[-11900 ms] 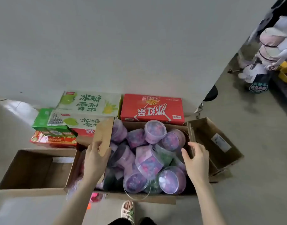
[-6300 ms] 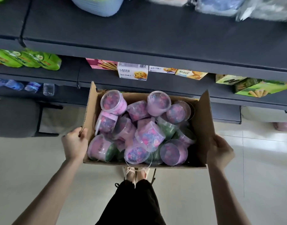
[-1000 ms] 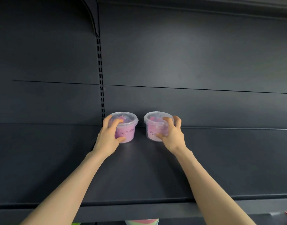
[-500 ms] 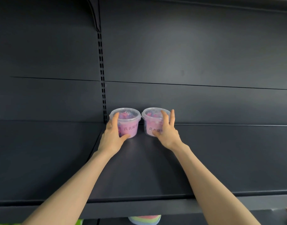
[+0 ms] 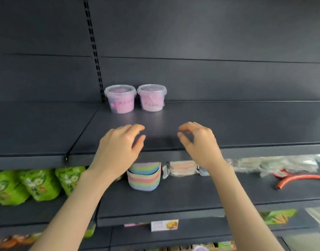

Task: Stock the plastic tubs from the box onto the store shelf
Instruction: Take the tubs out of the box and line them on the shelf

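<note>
Head view, change: half a second ago both hands touched the tubs; they have now drawn back over the near edge of the shelf, apart from the tubs.
Left hand: fingers loosely curved, holding nothing.
Right hand: likewise loose, holding nothing.
Tubs: two, left tub and right tub, upright with lids on, just beside each other at the far side of the shelf, by the slotted upright.
Contents: pink and purple fill, blurred.
Lower shelf: two nested striped bowls; three green packets at left.
</note>
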A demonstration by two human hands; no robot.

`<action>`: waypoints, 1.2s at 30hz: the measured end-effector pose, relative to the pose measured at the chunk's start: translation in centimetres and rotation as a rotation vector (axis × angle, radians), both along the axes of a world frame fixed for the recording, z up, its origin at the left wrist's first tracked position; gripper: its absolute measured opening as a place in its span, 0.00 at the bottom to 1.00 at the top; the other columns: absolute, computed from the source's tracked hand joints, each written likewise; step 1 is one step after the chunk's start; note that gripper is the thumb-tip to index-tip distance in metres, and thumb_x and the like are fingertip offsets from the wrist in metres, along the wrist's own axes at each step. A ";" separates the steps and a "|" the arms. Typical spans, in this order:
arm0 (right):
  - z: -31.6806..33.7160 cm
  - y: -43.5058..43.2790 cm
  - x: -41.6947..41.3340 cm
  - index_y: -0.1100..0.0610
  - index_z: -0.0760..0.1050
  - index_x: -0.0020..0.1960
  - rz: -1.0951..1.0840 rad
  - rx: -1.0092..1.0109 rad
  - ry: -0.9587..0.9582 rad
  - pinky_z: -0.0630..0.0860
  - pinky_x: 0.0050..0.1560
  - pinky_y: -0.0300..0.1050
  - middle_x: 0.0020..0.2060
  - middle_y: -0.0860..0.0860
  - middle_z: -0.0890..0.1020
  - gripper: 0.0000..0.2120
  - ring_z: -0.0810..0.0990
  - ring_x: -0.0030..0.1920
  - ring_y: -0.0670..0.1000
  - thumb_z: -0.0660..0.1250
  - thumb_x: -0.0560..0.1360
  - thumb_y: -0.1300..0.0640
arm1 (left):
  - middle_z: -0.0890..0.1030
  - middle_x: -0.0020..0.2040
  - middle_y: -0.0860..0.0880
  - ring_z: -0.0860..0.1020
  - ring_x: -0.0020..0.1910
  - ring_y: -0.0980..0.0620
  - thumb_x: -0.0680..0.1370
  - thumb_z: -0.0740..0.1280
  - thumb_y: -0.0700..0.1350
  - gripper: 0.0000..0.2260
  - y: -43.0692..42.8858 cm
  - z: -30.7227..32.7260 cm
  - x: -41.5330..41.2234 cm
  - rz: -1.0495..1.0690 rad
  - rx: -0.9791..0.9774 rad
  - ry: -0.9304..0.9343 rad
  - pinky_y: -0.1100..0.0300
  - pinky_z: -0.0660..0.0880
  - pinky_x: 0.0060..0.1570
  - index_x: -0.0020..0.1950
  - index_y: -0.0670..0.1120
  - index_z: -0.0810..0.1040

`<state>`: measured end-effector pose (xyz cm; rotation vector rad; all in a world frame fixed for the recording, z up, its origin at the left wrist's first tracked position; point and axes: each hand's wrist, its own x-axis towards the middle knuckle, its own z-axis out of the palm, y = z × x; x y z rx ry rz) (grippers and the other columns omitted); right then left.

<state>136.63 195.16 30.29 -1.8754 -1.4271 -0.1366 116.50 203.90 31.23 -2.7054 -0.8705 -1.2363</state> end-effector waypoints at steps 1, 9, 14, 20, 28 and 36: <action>-1.0 -2.4 0.1 0.57 0.78 0.55 0.002 0.020 -0.004 0.76 0.50 0.53 0.49 0.52 0.82 0.08 0.79 0.51 0.56 0.65 0.77 0.57 | 0.83 0.42 0.48 0.81 0.39 0.44 0.74 0.65 0.44 0.09 -2.6 -1.1 0.2 -0.011 0.038 0.017 0.52 0.78 0.39 0.52 0.44 0.81; -14.6 -20.6 2.4 0.61 0.79 0.53 0.035 -0.228 0.126 0.76 0.46 0.52 0.49 0.56 0.82 0.07 0.80 0.50 0.59 0.66 0.76 0.60 | 0.83 0.39 0.49 0.81 0.35 0.45 0.72 0.67 0.43 0.06 -22.0 -15.6 4.2 0.018 -0.304 0.116 0.57 0.77 0.33 0.48 0.45 0.80; -21.0 -28.5 3.9 0.59 0.79 0.54 0.019 -0.461 0.229 0.74 0.49 0.49 0.52 0.56 0.82 0.09 0.79 0.52 0.59 0.65 0.76 0.60 | 0.83 0.37 0.48 0.81 0.36 0.44 0.72 0.71 0.41 0.06 -30.5 -22.8 5.2 0.076 -0.620 0.217 0.53 0.77 0.33 0.49 0.47 0.81; -26.5 -32.3 4.7 0.58 0.79 0.57 -0.008 -0.583 0.313 0.75 0.47 0.45 0.54 0.55 0.82 0.11 0.82 0.50 0.56 0.66 0.76 0.60 | 0.84 0.43 0.45 0.81 0.40 0.42 0.75 0.68 0.41 0.09 -34.1 -28.7 5.8 0.160 -0.823 0.289 0.51 0.77 0.34 0.55 0.44 0.79; -37.1 -33.4 5.7 0.60 0.78 0.55 -0.110 -0.767 0.574 0.77 0.47 0.46 0.50 0.54 0.83 0.09 0.82 0.47 0.53 0.65 0.76 0.61 | 0.82 0.48 0.41 0.80 0.46 0.41 0.76 0.67 0.41 0.12 -36.6 -39.1 7.8 0.212 -1.142 0.310 0.50 0.77 0.44 0.58 0.41 0.77; -48.7 -35.7 7.7 0.59 0.73 0.63 -0.237 -0.967 0.872 0.69 0.48 0.38 0.58 0.54 0.78 0.16 0.76 0.51 0.49 0.66 0.76 0.57 | 0.80 0.54 0.41 0.78 0.53 0.46 0.76 0.67 0.40 0.14 -39.9 -49.7 11.8 0.437 -1.577 0.102 0.54 0.74 0.53 0.61 0.39 0.74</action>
